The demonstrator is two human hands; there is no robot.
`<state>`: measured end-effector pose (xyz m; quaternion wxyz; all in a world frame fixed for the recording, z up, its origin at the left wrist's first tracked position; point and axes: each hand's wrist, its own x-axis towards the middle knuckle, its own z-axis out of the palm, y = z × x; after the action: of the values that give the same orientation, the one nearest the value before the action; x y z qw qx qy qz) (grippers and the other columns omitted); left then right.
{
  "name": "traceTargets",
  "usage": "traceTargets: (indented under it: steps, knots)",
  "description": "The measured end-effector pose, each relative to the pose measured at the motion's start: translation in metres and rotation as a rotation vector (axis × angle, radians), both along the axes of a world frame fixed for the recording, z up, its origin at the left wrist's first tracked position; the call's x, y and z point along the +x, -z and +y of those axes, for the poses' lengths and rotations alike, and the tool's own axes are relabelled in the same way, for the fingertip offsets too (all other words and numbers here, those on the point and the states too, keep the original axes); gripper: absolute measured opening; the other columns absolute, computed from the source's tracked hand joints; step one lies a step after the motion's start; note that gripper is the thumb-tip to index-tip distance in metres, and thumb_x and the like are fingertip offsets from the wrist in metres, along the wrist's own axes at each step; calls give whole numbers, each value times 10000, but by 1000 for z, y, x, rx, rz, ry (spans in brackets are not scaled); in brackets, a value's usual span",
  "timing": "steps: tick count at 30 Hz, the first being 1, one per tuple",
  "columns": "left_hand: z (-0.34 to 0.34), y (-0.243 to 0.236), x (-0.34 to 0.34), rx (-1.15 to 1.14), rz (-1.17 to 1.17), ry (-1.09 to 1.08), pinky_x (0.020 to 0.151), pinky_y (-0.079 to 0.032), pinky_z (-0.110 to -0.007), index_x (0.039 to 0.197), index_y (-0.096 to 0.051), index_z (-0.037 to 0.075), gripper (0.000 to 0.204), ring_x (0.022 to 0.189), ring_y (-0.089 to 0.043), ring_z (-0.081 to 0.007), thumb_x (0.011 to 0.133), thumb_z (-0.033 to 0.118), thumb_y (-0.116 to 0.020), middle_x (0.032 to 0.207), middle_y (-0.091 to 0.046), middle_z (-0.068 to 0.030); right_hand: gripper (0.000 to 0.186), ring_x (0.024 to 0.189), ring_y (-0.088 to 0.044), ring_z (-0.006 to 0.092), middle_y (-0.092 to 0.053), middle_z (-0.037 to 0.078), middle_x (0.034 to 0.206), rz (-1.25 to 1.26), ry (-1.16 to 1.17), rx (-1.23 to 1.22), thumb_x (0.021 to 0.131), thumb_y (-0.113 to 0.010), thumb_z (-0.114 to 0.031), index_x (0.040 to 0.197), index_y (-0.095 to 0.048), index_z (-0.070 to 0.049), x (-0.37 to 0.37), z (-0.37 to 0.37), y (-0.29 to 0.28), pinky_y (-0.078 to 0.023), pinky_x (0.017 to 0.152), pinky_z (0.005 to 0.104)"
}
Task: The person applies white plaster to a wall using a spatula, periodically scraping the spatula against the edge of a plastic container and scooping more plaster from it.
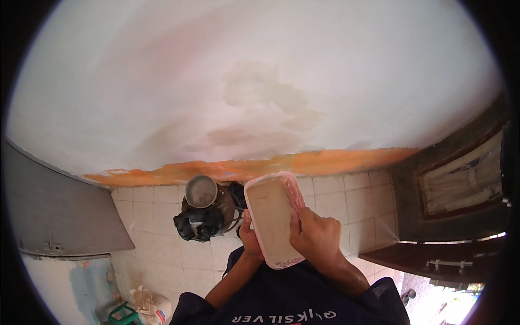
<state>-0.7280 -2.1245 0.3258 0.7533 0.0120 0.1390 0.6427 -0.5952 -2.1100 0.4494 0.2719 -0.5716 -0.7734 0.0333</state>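
A pink rectangular tray (248, 208) filled with smooth grey-beige paste (273, 216) is held tilted in front of my body. My left hand (250, 238) grips its left side, with the thumb up along the rim and the other fingers mostly hidden beneath. Over the tray's right edge, my right hand (317, 233) is closed, its thumb and forefinger close together above the paste. Whether it pinches the rim or a small tool is hidden by the fingers. Pink, paste-smeared wall shows just beyond that hand.
Ahead stands a white wall (179, 70) with damp-looking patches and an orange strip (303, 161) along its bottom. A round metal pan (201, 191) and a black plastic bag (200, 225) rest on a stand at left. A grey panel (65, 200) and a dark wooden door (417, 262) flank the tiled floor (162, 249).
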Motion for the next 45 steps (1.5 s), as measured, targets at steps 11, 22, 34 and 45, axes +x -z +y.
traceTargets:
  steps: [11, 22, 34, 45]
  knots:
    - [3, -11, 0, 99, -157, -6, 1045, -401, -448, 1331, -465, 43, 561, 1174, -535, -299, 978, 476, -403, 1308, -539, -150, 163, 425, -583, 297, -553, 152, 518, 364, -82, -122, 831, -677, -119, 724, -609, -17, -19, -11, 11, -447, 402, 374]
    - [2, -1, -2, 130, -152, 31, 1030, -417, -463, 1356, -439, 48, 566, 1182, -536, -311, 979, 468, -403, 1319, -532, -154, 72, 406, -575, 233, -556, 143, 521, 407, -38, -114, 816, -695, -44, 799, -655, 12, 9, -18, -33, -418, 405, 304]
    - [2, 0, 9, -36, -19, 24, 1044, -405, -439, 1358, -439, 46, 561, 1208, -518, -301, 980, 459, -404, 1340, -514, -154, 132, 388, -526, 289, -512, 117, 501, 77, 7, 7, 812, -674, -72, 718, -588, -40, 8, -2, 12, -413, 375, 377]
    - [6, -8, 11, -55, -15, 17, 1061, -385, -449, 1396, -397, 42, 599, 1244, -488, -312, 981, 474, -393, 1375, -484, -158, 99, 387, -528, 277, -521, 117, 506, 218, -107, 11, 794, -692, -51, 744, -609, -29, 17, -17, -19, -408, 372, 354]
